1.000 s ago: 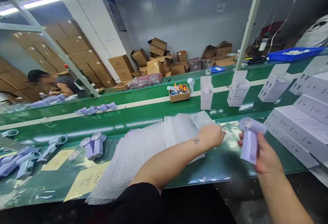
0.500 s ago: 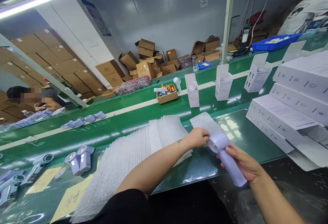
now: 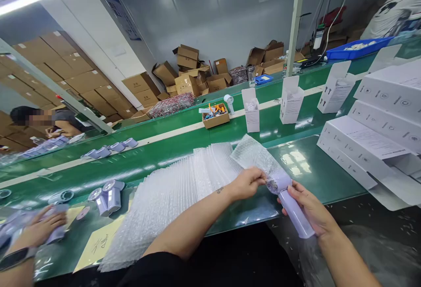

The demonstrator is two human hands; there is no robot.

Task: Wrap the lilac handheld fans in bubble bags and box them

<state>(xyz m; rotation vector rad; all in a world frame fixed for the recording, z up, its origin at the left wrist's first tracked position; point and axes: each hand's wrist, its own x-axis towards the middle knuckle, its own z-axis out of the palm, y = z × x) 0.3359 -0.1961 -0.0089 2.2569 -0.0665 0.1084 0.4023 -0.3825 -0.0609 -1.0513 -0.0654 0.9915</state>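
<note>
My right hand (image 3: 307, 210) is wrapped round the handle of a lilac handheld fan (image 3: 297, 217), its round head pointing up and to the left. A clear bubble-wrap bag (image 3: 253, 153) reaches the head and seems to cover part of it. My left hand (image 3: 248, 183) pinches the edge of that bag beside the fan's grille. Left of my hands, a long fanned row of bubble-wrap bags (image 3: 177, 186) lies on the green table, passing under my left forearm.
White printed cartons (image 3: 365, 142) are piled at right, and open white boxes (image 3: 252, 118) stand on the green belt. A small cardboard box (image 3: 215, 120) holds coloured parts. Lilac fans (image 3: 107, 197) lie at left, where another person's hand (image 3: 41, 230) touches more of them.
The bag has swung up and leftward at its far end. A co-worker's hand with a watch has come in at left over the fans. My grip on the fan looks the same.
</note>
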